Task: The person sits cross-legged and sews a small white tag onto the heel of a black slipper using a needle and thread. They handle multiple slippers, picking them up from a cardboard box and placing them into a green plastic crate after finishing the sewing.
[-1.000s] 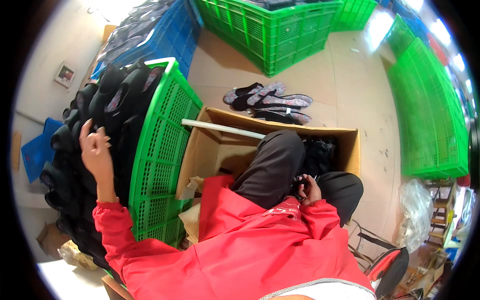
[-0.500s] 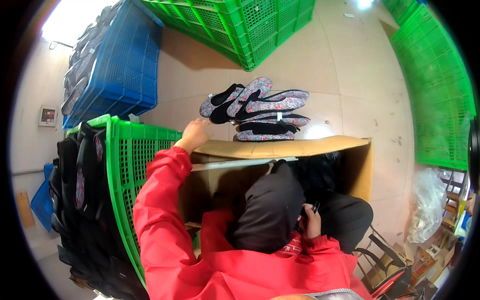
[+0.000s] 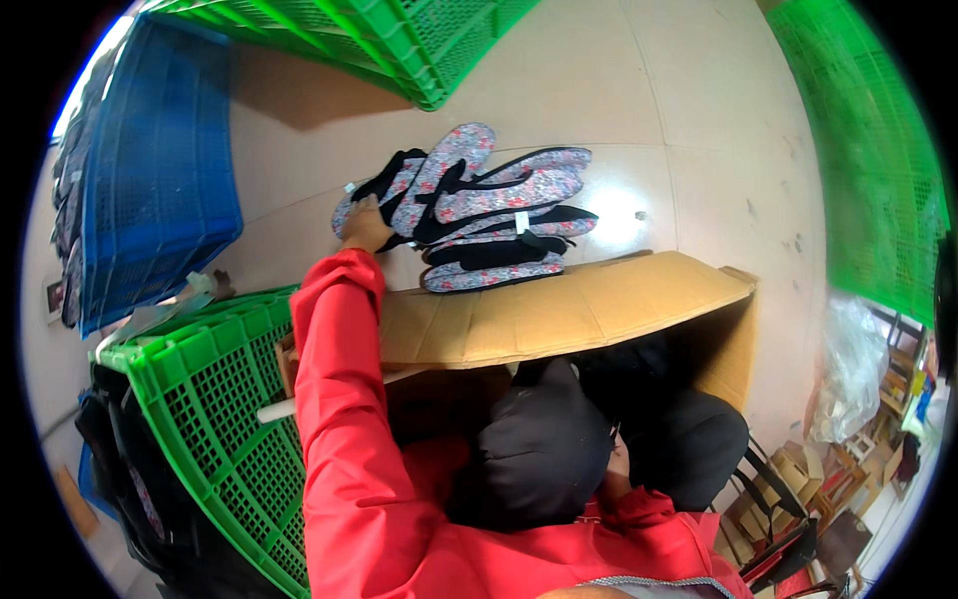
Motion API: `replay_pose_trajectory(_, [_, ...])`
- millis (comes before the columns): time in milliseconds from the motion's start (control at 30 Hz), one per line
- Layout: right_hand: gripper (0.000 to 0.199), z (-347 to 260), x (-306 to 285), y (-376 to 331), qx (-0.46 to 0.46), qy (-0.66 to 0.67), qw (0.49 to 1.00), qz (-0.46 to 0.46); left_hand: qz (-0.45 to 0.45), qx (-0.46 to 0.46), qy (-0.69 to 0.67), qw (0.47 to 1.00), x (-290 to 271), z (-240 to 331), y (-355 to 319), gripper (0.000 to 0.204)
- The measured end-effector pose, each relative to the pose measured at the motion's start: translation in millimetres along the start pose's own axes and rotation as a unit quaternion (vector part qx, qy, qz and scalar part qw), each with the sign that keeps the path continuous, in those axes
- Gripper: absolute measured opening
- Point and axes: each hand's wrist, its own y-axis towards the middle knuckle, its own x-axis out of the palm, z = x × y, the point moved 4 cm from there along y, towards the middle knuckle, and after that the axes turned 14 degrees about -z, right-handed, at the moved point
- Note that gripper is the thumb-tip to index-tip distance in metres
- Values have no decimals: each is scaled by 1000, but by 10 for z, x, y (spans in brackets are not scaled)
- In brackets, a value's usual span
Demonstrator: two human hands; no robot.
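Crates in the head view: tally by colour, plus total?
Green crates: 3, one at the top, one at the right edge, one at lower left beside the left sleeve.
Blue crates: 1 stack at upper left; how many are in it cannot be told.
Total: 4 crate units in view.

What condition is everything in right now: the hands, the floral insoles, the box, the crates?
left hand: stretched out past the box, resting on the pile's left edge.
right hand: low by the lap, mostly hidden; grip unclear.
floral insoles: heaped loosely on the floor, overlapping.
cardboard box: open, flap folded outward.
green crate: tipped toward the person, stuffed with dark pieces.
blue crate: standing at left, contents unclear.
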Motion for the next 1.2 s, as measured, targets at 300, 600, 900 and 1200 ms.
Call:
replay_pose_trajectory(300, [7,-107,110,16,20,-14,1000,19,-142,-38,-12,989,270,-51,-52,72])
replay_pose_trajectory(600, [8,-17,89,-13,2,9,1000,9,-128,57,-171,975,76,-227,-437,52])
replay_pose_trajectory(900, [10,25,63,-104,-21,-49,999,-4,5,135,-130,982,-203,-187,-1048,39])
replay_pose_trajectory(1200, [12,49,76,-134,-18,-6,999,-31,-59,298,109,947,-360,833,-1589,37])
